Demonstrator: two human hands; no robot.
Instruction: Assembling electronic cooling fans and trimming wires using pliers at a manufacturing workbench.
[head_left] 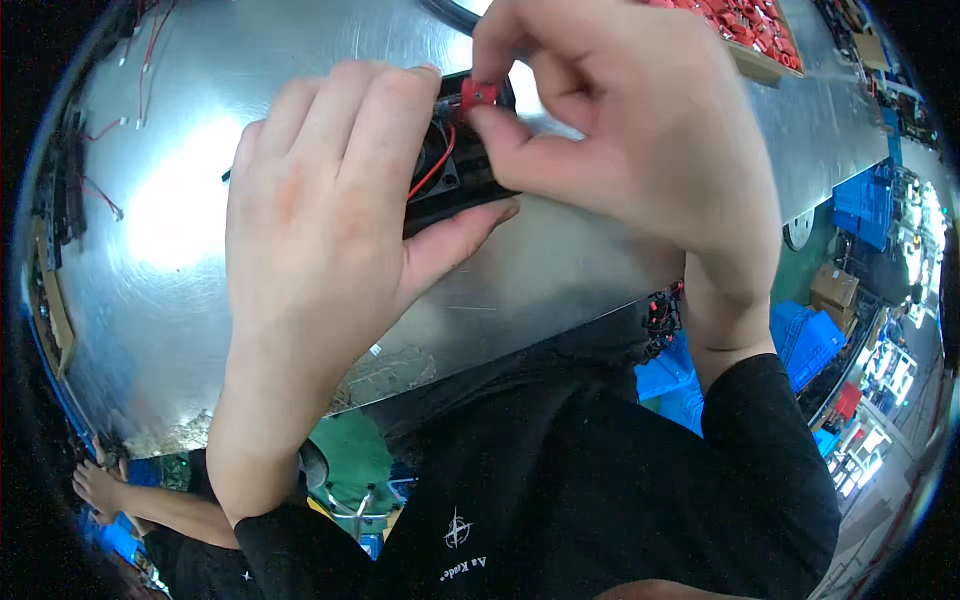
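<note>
- Small red piece (479, 95) at the edge of a black device (468, 165) over the counter (540, 265); red wire (437, 174) laid in, the piece, I'd say, not yet fixed.
- Right hand (640, 125): grip pinched on the red piece.
- Left hand (325, 200): grip clamped round the device, though fingers hide much.
- Beyond: box (757, 69) of red parts (745, 25).

Black T-shirt (600, 480): is bearing white compass-star emblem (458, 532), white lettering (463, 569); co-worker's black shirt (205, 560): is bearing small white emblem (247, 576).
</note>
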